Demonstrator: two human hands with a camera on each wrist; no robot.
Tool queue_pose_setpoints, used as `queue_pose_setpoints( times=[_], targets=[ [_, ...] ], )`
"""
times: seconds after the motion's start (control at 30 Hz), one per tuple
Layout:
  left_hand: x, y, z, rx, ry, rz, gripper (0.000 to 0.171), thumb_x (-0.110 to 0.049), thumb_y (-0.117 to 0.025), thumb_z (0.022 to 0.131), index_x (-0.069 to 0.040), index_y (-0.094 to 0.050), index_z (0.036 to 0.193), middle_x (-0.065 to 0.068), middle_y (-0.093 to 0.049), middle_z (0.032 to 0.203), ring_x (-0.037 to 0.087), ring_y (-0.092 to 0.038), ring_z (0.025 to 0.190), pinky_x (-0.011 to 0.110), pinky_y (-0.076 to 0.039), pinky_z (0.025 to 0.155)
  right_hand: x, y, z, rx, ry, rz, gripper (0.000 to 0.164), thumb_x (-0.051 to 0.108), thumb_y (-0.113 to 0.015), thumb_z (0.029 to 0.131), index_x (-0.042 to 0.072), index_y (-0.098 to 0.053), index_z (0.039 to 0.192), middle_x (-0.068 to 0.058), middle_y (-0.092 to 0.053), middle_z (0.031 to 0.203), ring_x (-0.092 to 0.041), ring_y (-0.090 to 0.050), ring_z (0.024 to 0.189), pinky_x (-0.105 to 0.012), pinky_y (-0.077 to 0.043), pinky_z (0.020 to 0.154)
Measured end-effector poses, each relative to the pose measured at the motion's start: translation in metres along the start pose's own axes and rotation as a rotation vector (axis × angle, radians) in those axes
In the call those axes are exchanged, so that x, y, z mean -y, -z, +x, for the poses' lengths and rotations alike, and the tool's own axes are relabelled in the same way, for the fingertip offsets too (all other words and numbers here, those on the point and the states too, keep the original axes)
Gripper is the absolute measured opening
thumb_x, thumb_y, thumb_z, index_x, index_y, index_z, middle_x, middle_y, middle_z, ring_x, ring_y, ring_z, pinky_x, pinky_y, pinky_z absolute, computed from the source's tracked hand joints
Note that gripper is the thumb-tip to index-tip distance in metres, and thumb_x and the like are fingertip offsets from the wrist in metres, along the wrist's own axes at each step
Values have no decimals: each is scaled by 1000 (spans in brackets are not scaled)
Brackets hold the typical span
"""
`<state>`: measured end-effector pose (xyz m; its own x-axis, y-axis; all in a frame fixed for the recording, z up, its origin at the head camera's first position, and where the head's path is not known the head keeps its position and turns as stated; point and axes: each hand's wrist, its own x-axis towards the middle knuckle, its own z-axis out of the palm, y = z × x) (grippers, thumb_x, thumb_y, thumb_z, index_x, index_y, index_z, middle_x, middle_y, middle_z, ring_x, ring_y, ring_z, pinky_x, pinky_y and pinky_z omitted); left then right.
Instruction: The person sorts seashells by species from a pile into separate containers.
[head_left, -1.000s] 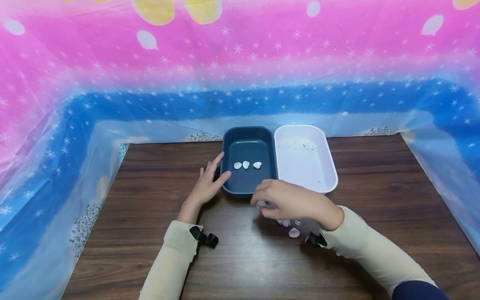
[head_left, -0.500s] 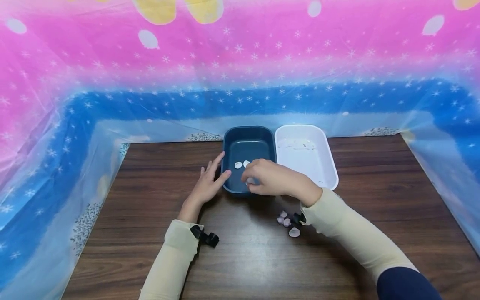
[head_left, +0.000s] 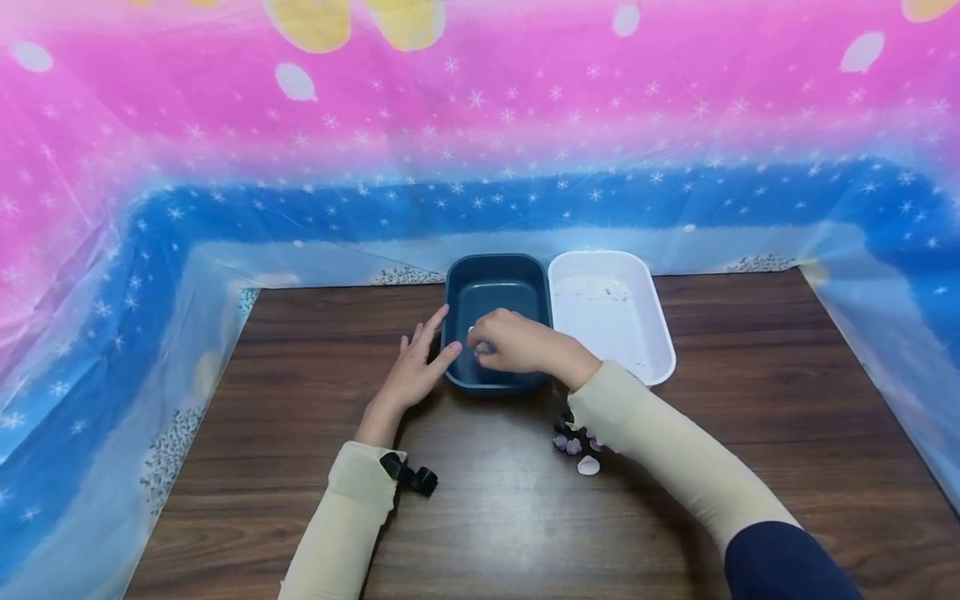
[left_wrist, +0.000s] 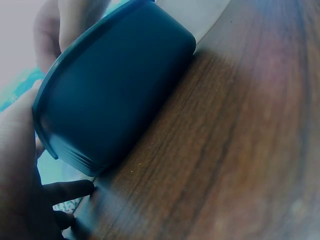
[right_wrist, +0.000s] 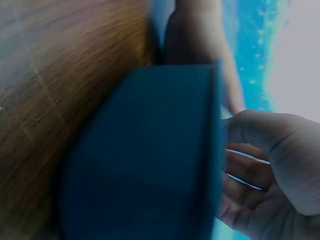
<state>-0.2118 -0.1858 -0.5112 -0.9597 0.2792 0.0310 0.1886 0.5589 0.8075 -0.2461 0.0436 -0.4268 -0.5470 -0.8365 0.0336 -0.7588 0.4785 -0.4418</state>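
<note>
My right hand (head_left: 517,340) is inside the dark blue tray (head_left: 497,273), low over its floor, with fingertips pinching a pale seashell (head_left: 482,348). A white sliver of another shell shows beside the fingertips; the hand hides the rest of that area. Along the tray's left wall lies my left hand (head_left: 408,375), its fingers spread and fairly straight, the thumb at the rim. The left wrist view shows the tray's outer wall (left_wrist: 115,85) close to that hand. In the right wrist view the tray wall hides the right fingertips.
A white tray (head_left: 611,321) stands against the dark tray's right side, with small specks in it. Several pale pink shells (head_left: 573,447) lie on the wooden table (head_left: 480,517) by the right wrist's black camera mount, a larger shell (head_left: 588,466) nearest. Patterned cloth (head_left: 480,200) hangs behind.
Carrying the shell, my right hand has moved left and away from me, from the dark tray's front edge to inside it, covering the shells there. The left hand has stayed still.
</note>
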Motion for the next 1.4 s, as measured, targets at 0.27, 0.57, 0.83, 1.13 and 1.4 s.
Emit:
queue_pose_setpoints(
  times=[0.27, 0.57, 0.83, 1.13, 1.4],
  targets=[
    [0, 0, -2, 8, -5, -24, 75, -60, -46, 108, -36, -14, 171, 11, -24, 174, 43, -4, 161, 62, 8, 126, -11, -14, 14, 24, -60, -28, 25, 5, -69, 101, 3, -77, 124, -13, -76, 120, -25, -72, 109, -40, -59, 95],
    [0, -1, -2, 4, -2, -26, 76, -63, -46, 107, -37, -14, 171, 9, -24, 174, 42, -4, 161, 61, 8, 126, -20, -24, 21, 50, -105, -99, 29, 8, -73, 101, 4, -72, 129, -11, -69, 114, -22, -69, 98, -36, -59, 86],
    [-2, 1, -2, -4, -9, -22, 74, -59, -47, 109, -35, -15, 171, 11, -25, 173, 44, -5, 161, 63, 8, 126, -22, -25, 23, 37, -127, -128, 18, 9, -74, 100, 7, -73, 117, -9, -68, 110, -21, -69, 96, -35, -59, 85],
    [-2, 1, -3, 4, -4, -12, 75, -60, -47, 109, -33, -15, 171, 11, -22, 175, 45, -4, 160, 64, 8, 125, -10, -8, 6, -68, -86, -61, 12, 6, -74, 99, 6, -75, 111, -7, -68, 105, -19, -66, 89, -35, -59, 81],
    [-3, 1, -1, -3, 12, -9, 77, -63, -47, 107, -35, -16, 171, 10, -23, 174, 44, -4, 161, 62, 9, 126, 18, 28, -37, -130, -45, -90, 8, 3, -73, 99, 10, -73, 102, -3, -66, 99, -16, -62, 83, -32, -57, 76]
  ],
)
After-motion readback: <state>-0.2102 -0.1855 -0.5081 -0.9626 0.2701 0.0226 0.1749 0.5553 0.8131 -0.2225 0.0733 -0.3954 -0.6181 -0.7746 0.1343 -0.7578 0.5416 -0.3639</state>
